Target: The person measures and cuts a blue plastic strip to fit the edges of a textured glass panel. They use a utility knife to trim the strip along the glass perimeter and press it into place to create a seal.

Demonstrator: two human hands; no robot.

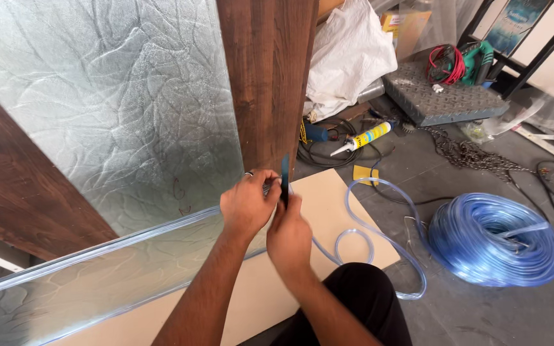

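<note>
My left hand [246, 204] and my right hand [288, 237] are close together, touching each other, at the corner of the textured frosted glass pane [117, 109]. My right hand pinches a thin dark blue blade-like tool [285, 179] that stands upright between its fingers, with the tip pointing up. My left hand is closed around the end of the clear plastic tube strip [97, 247] that runs along the lower edge of the glass, but I cannot tell exactly how the fingers press it, because they are hidden behind the back of the hand. Just above my grip stands the dark brown wooden frame board [267, 77]. Under my hands lies a flat beige board [328, 211]. To the right of my grip, a loose clear tube curls over the floor and leads to a big blue coil of plastic hose [495, 238]. Further behind it, near the wooden frame, lies a white and yellow sealant cartridge [363, 138].
</note>
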